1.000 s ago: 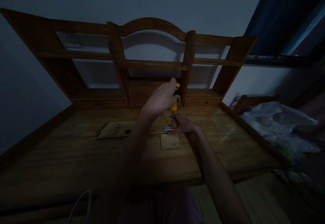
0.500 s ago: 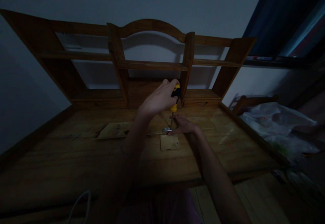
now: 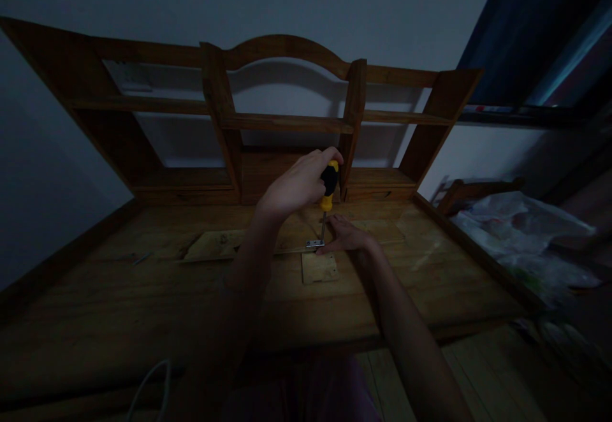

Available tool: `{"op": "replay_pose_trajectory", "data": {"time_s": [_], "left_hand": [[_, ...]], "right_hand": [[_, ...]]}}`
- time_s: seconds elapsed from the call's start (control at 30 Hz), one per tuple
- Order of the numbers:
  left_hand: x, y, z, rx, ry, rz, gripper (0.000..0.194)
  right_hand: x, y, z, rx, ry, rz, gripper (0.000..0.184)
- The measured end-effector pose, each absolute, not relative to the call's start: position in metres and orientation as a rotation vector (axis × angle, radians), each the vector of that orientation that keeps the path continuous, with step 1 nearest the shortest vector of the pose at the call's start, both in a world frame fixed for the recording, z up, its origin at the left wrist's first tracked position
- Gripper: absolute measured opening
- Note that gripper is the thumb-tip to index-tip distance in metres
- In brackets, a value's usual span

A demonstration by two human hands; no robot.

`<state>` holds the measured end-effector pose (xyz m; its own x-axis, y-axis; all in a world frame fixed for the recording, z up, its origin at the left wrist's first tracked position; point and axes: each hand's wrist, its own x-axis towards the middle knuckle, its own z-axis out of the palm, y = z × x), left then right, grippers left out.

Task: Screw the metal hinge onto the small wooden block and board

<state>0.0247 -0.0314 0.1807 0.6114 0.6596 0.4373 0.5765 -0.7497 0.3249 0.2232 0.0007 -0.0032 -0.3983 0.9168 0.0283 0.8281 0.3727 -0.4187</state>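
My left hand is closed around the yellow and black handle of a screwdriver. The screwdriver stands nearly upright, its shaft reaching down to the right end of a small metal bracket. That bracket sits on a long thin wooden board lying across the desk; my left forearm hides part of it. Beside the bracket, my right hand lies on the board with thumb and fingers apart, the thumb close to the bracket. Just in front is a small square wooden piece with holes near its right edge.
A wooden shelf unit stands along the desk's back. Small thin items lie at the left of the desk. A white cable loops at the front edge. Plastic bags lie beyond the right rim, near a chair.
My left hand has turned slightly on the screwdriver handle, and its fingers have shifted, showing more of the black grip. My right hand, the bracket and the board stay in place.
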Motion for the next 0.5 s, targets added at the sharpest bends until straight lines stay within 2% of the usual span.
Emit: {"op": "replay_pose_trajectory", "data": {"time_s": [0.5], "left_hand": [[0.037, -0.031, 0.175, 2.628, 1.128, 1.012, 0.024]], "right_hand": [[0.222, -0.005, 0.003, -1.543, -2.364, 0.530, 0.097]]}}
